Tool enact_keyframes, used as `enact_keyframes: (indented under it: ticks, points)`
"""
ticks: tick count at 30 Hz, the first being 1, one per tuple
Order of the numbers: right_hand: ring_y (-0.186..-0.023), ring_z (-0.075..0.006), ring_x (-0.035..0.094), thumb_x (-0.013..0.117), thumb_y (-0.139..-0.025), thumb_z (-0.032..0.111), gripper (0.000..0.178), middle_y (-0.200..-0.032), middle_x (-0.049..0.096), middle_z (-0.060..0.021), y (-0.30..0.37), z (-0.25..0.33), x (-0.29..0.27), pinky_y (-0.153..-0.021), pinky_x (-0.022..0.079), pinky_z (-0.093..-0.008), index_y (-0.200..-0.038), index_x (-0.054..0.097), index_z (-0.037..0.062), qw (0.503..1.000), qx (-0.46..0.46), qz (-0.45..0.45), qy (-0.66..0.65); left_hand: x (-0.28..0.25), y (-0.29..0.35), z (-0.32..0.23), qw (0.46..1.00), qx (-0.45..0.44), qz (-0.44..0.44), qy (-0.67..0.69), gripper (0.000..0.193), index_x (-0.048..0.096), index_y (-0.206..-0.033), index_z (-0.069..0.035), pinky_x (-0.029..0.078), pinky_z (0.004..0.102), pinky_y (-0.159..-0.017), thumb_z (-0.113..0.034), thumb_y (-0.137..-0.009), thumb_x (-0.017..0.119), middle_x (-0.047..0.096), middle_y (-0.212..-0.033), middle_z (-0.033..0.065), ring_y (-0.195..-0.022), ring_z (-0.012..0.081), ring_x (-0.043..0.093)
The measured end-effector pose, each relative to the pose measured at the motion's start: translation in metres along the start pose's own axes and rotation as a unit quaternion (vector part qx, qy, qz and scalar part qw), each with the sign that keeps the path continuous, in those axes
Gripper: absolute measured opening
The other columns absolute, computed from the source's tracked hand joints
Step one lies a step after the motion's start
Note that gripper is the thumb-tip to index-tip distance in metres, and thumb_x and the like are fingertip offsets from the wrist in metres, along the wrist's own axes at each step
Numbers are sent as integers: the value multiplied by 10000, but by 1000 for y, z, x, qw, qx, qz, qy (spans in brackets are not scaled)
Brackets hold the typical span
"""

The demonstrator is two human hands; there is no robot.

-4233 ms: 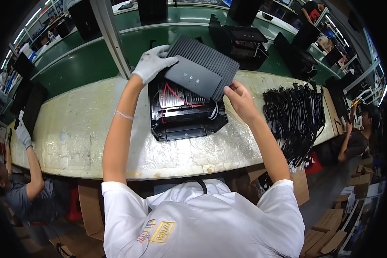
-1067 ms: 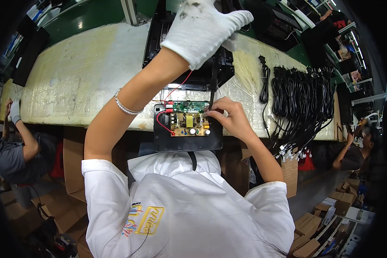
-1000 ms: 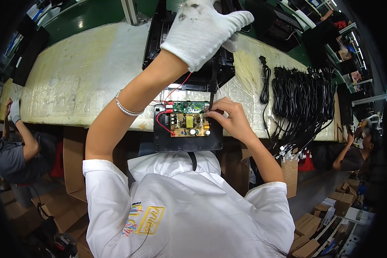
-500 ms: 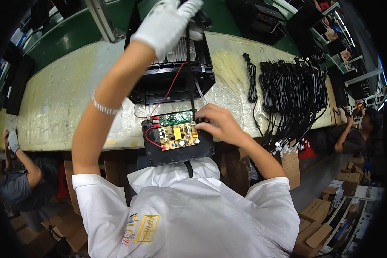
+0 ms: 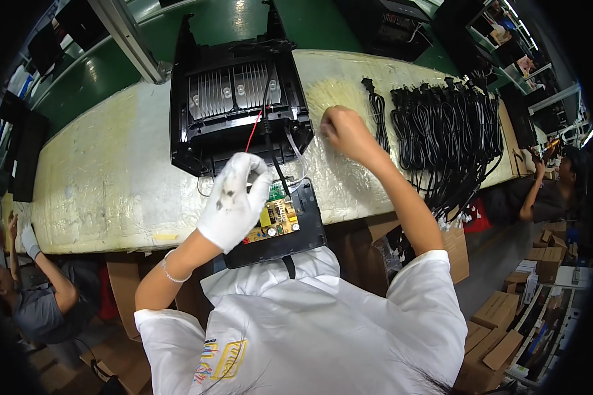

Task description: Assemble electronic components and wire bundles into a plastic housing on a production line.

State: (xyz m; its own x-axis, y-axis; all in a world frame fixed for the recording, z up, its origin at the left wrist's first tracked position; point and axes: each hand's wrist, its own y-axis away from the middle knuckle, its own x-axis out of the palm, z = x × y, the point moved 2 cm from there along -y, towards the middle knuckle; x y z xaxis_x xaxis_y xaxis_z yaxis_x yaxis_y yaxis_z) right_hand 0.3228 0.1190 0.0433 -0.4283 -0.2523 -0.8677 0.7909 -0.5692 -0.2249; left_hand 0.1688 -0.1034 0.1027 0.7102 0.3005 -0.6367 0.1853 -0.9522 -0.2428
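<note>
My left hand (image 5: pixel 234 201), in a white glove with dark smudges, is curled over a circuit board (image 5: pixel 284 214) on a black panel (image 5: pixel 306 243) near my lap. Whatever its fingers hold is hidden. A red wire (image 5: pixel 252 131) runs down behind the glove, and a black power cord (image 5: pixel 275 155) passes beside it to the board. Beyond stands a black housing (image 5: pixel 184 141) with silver finned heat sinks (image 5: pixel 237 92). My bare right hand (image 5: pixel 350 135) is closed at the near end of a spread of pale, thin plastic strips (image 5: pixel 323 92); nothing shows clearly in its fingers.
Coiled black power cords (image 5: pixel 441 128) lie in a row at the table's right, one cord (image 5: pixel 377 115) apart from them. Cardboard boxes (image 5: pixel 494 309) stand on the floor at right. A metal post (image 5: pixel 128 39) rises at the far left. Other people work at both sides.
My left hand has come down from above the housing to the circuit board, leaving the black cord. My right hand has moved from the board up to the pale strips.
</note>
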Motion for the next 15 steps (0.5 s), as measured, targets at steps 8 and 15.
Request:
enact_keyframes:
  ticks: [8, 15]
  points:
    - [-821, -193, 667, 510, -983, 41, 86, -991, 626, -137, 49, 18, -16, -751, 573, -291, -1026, 489, -30, 891, 127, -72, -430, 64, -37, 57, 973, 50, 223, 28, 240, 622, -1101, -3, 495, 381, -880, -146, -963, 488, 651, -1015, 185, -981, 332, 615]
    - [-958, -199, 658, 532, -991, 69, 88, -1057, 658, -154, 82, 40, 48, -890, 535, -314, -1042, 516, -1, 686, 234, -31, -689, 55, -38, 38, 981, -30, 187, 29, 255, 659, -1099, -53, 492, 409, -814, -199, -907, 576, 649, -957, 164, -876, 330, 608]
